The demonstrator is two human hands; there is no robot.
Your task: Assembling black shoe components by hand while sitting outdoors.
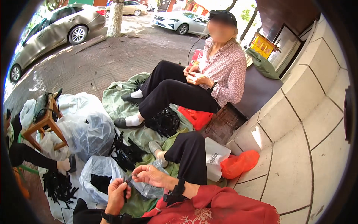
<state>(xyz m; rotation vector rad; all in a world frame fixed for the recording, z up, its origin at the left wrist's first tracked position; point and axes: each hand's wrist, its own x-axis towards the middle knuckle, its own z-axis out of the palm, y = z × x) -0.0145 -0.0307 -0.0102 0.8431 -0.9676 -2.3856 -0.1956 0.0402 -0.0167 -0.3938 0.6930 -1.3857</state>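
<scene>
My left hand (117,194) is closed around a thin black strip (125,184) that stands up from its fingers. Close beside it, my right hand (153,176) pinches with thumb and fingertips at the strip's upper end; what lies between those fingertips is too small to make out. Just left of my hands sits an open clear plastic bag (100,168) with black pieces inside. Beyond it, a loose heap of black strips (126,152) lies on the ground cloth. Another pile of black strips (59,186) is at the lower left.
Across from me sits a person (223,71) in a patterned shirt, both hands together. A further heap of black strips (163,122) lies near that person's feet. Large filled plastic bags (87,128) and a wooden stool (46,125) stand left. A tiled ledge (287,160) runs along the right, beside a red bag (239,164).
</scene>
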